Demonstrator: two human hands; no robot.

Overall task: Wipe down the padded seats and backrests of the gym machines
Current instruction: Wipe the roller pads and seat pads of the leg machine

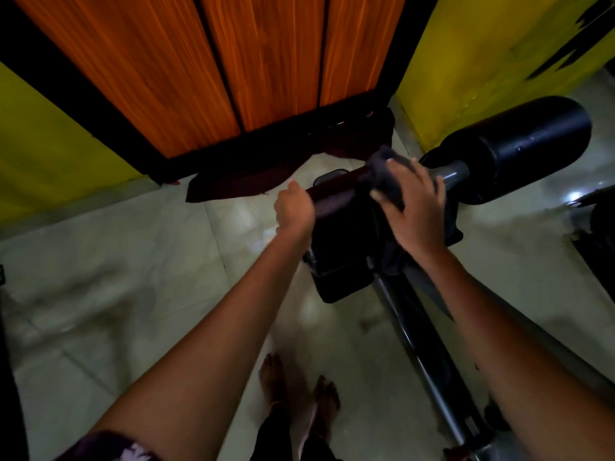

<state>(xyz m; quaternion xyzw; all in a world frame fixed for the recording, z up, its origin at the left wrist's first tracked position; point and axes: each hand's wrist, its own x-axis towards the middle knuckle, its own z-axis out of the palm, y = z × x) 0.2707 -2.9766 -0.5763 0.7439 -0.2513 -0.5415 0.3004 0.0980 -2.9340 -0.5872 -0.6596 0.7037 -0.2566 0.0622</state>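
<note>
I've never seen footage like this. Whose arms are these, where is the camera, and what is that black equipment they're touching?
There is no robot here. The single picture comes from a camera worn on a person's head, looking forward and down, so you see that person's own arms and bare feet.

The black equipment is part of a gym machine: a dark red padded roller on a metal frame, with a larger black roller pad further to the right.

The left hand grips the near end of the dark red pad, steadying it. The right hand presses a dark grey cloth onto the pad with spread fingers, wiping it.

Around it are a pale tiled floor, an orange wooden panel and yellow walls.
</note>
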